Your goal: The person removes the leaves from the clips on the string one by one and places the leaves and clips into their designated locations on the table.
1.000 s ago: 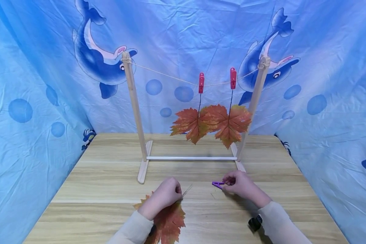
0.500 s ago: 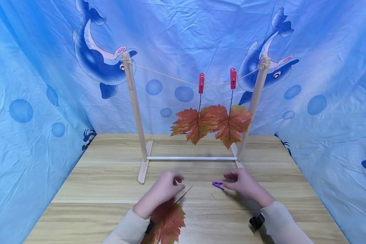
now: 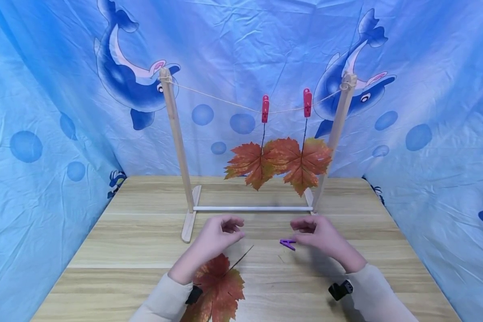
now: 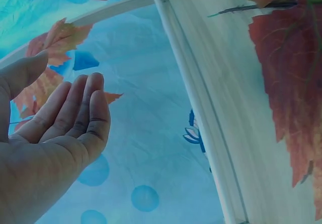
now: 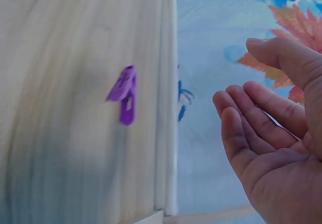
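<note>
My left hand (image 3: pixel 217 235) hovers over the table with loosely bent fingers and holds nothing. Below it lies a red-orange artificial maple leaf (image 3: pixel 221 286), its thin dark stem (image 3: pixel 241 258) pointing away to the right; the left forearm covers part of it. My right hand (image 3: pixel 319 235) is raised just beside a purple clothespin (image 3: pixel 287 244), with a gap between thumb and fingers. In the right wrist view the clothespin (image 5: pixel 126 94) lies on the wood, apart from the relaxed right hand (image 5: pixel 274 133).
A wooden stand with a left post (image 3: pixel 177 138) and a right post (image 3: pixel 340 125) carries a string (image 3: pixel 217 97). Two red clothespins (image 3: pixel 265 108) hold two orange leaves (image 3: pixel 251 163) on it by their stems. A white crossbar (image 3: pixel 253 208) joins the stand's feet.
My left hand has let go of the leaf's stem and risen away from it. My right hand has come off the purple clothespin, its fingers spreading. Leaf and clothespin stay on the table.
</note>
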Demonstrator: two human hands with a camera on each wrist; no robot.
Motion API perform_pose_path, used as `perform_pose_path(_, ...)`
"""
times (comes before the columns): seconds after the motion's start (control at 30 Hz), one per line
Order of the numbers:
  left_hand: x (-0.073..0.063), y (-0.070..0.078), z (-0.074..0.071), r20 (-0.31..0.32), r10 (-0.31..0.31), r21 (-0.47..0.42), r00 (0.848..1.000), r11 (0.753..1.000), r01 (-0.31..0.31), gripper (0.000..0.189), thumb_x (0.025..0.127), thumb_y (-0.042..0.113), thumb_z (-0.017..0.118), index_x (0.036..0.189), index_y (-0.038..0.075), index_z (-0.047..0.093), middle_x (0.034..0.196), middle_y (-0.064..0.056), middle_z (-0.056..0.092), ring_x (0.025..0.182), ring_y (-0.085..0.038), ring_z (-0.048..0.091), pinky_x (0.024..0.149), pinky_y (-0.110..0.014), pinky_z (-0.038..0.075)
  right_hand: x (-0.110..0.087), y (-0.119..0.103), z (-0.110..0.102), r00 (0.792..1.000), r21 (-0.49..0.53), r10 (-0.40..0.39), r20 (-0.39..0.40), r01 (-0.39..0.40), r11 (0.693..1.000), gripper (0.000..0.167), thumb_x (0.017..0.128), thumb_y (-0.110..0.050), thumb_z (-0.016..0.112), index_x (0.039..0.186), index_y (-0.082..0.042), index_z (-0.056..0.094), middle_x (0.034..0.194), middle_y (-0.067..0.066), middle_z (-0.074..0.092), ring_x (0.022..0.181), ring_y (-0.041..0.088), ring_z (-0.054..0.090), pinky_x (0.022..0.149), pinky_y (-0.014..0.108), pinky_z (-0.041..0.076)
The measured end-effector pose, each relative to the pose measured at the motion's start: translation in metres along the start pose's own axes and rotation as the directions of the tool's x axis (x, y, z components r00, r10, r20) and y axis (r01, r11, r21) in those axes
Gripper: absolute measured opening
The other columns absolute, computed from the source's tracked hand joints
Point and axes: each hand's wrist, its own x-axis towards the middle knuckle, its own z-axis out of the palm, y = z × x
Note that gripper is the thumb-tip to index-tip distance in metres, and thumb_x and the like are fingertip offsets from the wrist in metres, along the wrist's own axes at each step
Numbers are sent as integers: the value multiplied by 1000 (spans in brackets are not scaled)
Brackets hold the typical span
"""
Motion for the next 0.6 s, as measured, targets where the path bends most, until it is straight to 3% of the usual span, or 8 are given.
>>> perform_pose_path(0.1, 1, 3, -2, -9, 4, -27, 1000, 1000, -4, 19, 89, 5, 78, 108, 4, 74, 97, -1, 71, 87, -19, 67, 74, -31, 55, 0, -8, 0, 1000, 20, -21, 7, 20, 1000, 36, 88, -13, 82, 120, 1, 72, 114, 11, 72, 107, 35, 67, 90, 35, 54)
perform_pose_path(0.3, 1, 13, -7, -48, 24, -50, 999, 998, -26, 18, 87, 0, 79, 105, 4, 75, 96, -2, 71, 85, -20, 67, 76, -33, 56, 3, -23, 0, 999, 26, -34, 6, 34, 999, 35, 88, -14, 82, 120, -3, 73, 114, 7, 72, 105, 22, 68, 90, 36, 53)
perform_pose_path(0.6, 4, 26, -13, -89, 26, -73, 996, 997, -33, 20, 89, 1, 78, 108, 3, 75, 98, -4, 72, 88, -20, 68, 79, -37, 56, 6, -45, -3, 998, 49, -60, -12, 61, 997, 34, 89, -13, 82, 120, -1, 72, 114, 9, 71, 108, 25, 67, 92, 42, 53)
